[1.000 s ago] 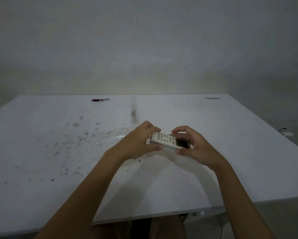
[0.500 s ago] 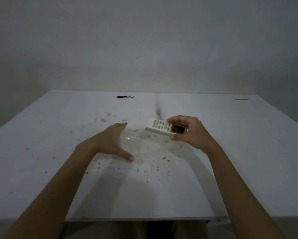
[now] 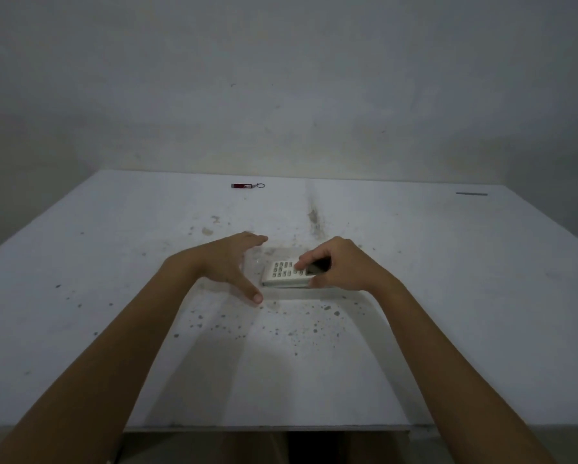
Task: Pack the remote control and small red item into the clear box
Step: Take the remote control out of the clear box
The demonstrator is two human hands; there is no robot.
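Remote control [image 3: 285,274] going into clear box [image 3: 257,262] at worktop [image 3: 448,296] centre, right hand [image 3: 339,267] grip holding it. Left hand [image 3: 229,266] grip wide, bracing box at 9 o'clock. Small red item [image 3: 241,186] waiting at 12 o'clock, unpacked.

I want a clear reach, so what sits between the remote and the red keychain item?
Head view: only bare, stained table between the remote control and red keychain item.
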